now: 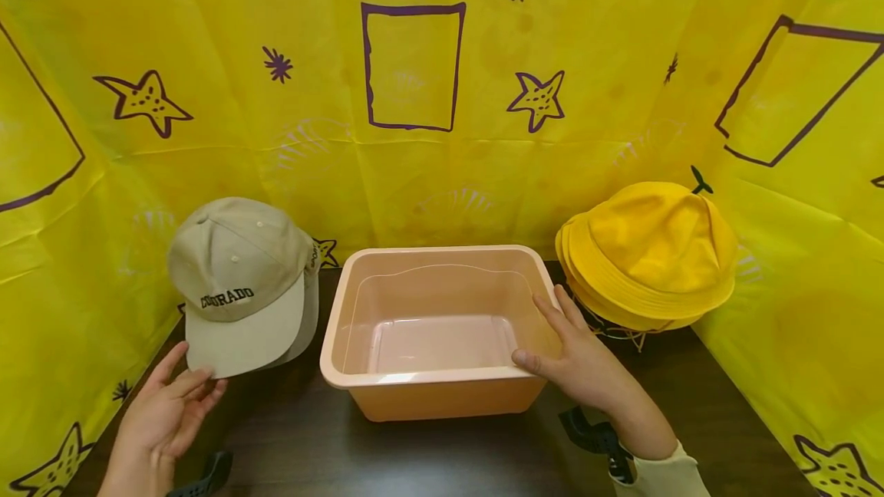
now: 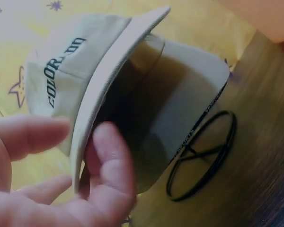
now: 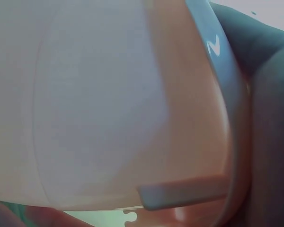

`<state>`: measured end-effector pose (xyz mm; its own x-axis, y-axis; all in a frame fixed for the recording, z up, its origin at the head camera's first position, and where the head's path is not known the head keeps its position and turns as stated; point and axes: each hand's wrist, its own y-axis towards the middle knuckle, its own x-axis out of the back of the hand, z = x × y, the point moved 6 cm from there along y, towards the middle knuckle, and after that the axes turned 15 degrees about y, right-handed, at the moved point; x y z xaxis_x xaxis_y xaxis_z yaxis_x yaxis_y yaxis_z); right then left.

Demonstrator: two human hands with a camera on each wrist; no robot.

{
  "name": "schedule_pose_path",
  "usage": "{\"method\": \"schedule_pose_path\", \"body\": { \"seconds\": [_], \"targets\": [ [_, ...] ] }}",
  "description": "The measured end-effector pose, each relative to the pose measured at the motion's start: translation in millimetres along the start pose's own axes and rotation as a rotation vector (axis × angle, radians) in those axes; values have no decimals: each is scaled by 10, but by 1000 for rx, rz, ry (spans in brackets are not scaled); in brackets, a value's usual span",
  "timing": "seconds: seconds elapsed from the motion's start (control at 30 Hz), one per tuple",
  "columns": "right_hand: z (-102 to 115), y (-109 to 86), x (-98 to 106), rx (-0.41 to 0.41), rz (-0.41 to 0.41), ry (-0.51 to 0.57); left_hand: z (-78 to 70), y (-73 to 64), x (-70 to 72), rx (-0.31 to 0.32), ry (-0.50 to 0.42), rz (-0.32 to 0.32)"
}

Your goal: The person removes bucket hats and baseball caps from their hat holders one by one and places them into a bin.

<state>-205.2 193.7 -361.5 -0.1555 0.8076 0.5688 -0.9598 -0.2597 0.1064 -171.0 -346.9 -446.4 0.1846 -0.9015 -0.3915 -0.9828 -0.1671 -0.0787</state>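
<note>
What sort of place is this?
Probably a staged booth: yellow starfish-printed sheeting lines three sides of a dark tabletop, where a pink tub stands between beige caps and yellow hats.

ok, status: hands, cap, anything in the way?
Left hand pinching top cap by brim. Right hand on tub rim. Second cap tucked underneath. No obstruction seen.

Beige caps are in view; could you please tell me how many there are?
2: the front cap, lettered COLORADO, at the left hand, and a second cap behind it, its brim showing. More may be hidden.
</note>
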Motion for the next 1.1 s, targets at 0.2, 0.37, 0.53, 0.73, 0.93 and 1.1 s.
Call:
{"method": "schedule_pose_path", "body": {
  "seconds": [0.2, 0.37, 0.53, 0.73, 0.93, 1.1],
  "targets": [
    [7, -11, -10, 1, -11, 21, -30, -25, -51, -50, -36, 10],
    [14, -5, -13, 5, -23, 32, -88, -38, -39, -37, -47, -104],
    [4, 6, -11, -1, -30, 44, -141, -61, -44, -59, -135, -176],
    [-10, 13, -3, -13, -37, 53, -195, -89, -53, -116, -316, -174],
    [-15, 14, -1, -7, -41, 63, -290, -74, -77, -106, -484, -65],
    [-20, 13, 0, -8, -42, 63, -411, -26, -52, 1, -663, -13]
  ]
}}
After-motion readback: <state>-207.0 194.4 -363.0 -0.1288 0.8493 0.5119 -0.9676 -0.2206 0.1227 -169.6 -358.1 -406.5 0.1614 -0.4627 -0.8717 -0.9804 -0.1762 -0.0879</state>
